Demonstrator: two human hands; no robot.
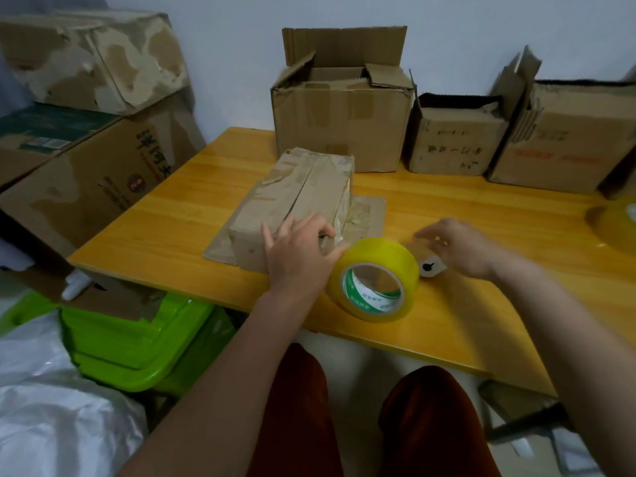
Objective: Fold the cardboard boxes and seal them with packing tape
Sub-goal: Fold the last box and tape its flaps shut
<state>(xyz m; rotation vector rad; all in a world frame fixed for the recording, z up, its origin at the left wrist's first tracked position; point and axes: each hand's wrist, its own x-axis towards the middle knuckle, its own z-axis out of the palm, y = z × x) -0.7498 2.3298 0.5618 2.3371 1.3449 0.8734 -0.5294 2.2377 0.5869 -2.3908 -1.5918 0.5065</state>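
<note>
Centrally, the left hand [297,253] rests on the near end of a closed, worn cardboard box [296,201], fingers spread fairly straight over its top and its thumb reaching toward a roll of yellow packing tape [373,278]. The roll stands on its edge just right of that hand, touching or almost touching the thumb. The right hand [457,246] hovers above the wooden table [481,321] to the right of the roll, blurred, fingers loosely curled and holding nothing. Just under it sits a small white object with a black mark [431,266]. The box lies on a flattened sheet of cardboard [366,211]. Three open boxes [340,132] line the wall at the back. Another tape roll [616,225] shows at the right edge.
</note>
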